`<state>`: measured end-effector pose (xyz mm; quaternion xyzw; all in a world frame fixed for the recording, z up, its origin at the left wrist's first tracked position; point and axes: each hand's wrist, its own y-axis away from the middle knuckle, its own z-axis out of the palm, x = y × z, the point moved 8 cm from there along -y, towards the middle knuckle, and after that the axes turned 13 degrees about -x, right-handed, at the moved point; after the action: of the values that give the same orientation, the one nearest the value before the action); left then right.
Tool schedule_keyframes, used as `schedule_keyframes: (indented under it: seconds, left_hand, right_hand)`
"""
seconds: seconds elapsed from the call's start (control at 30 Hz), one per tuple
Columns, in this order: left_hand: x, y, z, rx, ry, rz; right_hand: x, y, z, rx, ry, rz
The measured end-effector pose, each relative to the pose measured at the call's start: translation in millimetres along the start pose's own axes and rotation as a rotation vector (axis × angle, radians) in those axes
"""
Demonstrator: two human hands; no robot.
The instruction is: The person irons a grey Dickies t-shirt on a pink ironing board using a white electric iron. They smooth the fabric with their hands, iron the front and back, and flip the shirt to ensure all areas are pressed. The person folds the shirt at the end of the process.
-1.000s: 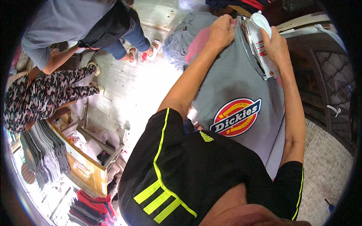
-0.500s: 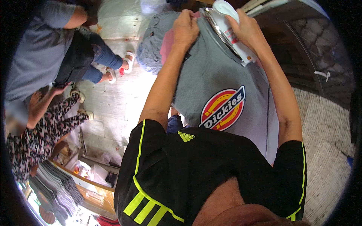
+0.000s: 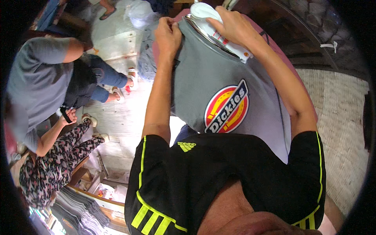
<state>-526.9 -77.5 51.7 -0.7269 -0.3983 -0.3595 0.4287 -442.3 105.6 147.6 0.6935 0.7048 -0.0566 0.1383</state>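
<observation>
A grey T-shirt point(image 3: 219, 70) with a large red, yellow and dark blue printed badge lies over a pink-covered surface point(image 3: 284, 58) in front of me. At its far left edge, my left hand point(image 3: 168, 37) is closed on the shirt cloth, fingers pinched together. My right hand point(image 3: 237, 28) grips the handle of a white clothes iron point(image 3: 236, 49). The iron rests at the shirt's far edge, near the neckline, its metal soleplate edge partly showing. My fingers hide part of the handle.
Left of me one person in a grey shirt point(image 3: 43, 74) and another in patterned trousers point(image 3: 58, 164) are close by. A pile of folded dark and grey garments point(image 3: 84, 207) lies lower left. Dark mesh-like panels point(image 3: 313, 35) stand at the far right.
Both my hands have shifted left, the iron moving left along with the shirt's far edge. The person at left has lifted a hand with a dark object.
</observation>
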Motion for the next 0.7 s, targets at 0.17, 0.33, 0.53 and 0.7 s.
schedule_keyframes:
  seconds: [0.17, 0.33, 0.53, 0.7]
  left_hand:
    - [16, 15, 11, -0.058, -0.083, -0.128]
    - [-21, 20, 31, 0.039, -0.057, 0.053]
    - [-17, 30, 32, 0.076, -0.066, 0.076]
    - [-19, 33, 37, 0.049, -0.040, 0.044]
  right_hand:
    - [1, 8, 4, 0.060, -0.063, -0.017]
    - [5, 8, 23, 0.051, -0.048, 0.021]
    - [4, 12, 28, 0.019, -0.058, 0.028]
    - [8, 15, 33, 0.050, -0.053, 0.032]
